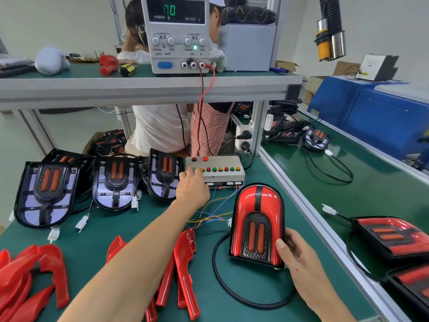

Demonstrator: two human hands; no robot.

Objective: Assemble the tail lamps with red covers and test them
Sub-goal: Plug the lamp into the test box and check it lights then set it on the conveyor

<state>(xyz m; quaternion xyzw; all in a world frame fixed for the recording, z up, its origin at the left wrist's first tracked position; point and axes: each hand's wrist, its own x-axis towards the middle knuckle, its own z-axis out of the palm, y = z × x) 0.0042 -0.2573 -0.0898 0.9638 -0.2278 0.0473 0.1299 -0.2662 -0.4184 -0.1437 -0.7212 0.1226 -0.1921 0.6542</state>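
An assembled tail lamp with a red cover (256,225) stands tilted on the green bench, its black cable looping in front. My right hand (294,253) grips its lower right edge. My left hand (192,184) reaches to the grey test box (222,174) and its fingers press on the left end of the row of coloured buttons. Coloured wires (209,217) run from the box toward the lamp. Three uncovered black lamp bases (45,194) (115,182) (164,174) lie at the left. Loose red covers (32,282) (183,263) lie near the front edge.
A power supply (177,33) on the upper shelf reads 7.0, with red and black leads dropping to the test box. Finished red lamps (392,238) lie on the right conveyor. A person stands behind the shelf. A blue machine (371,117) stands at the far right.
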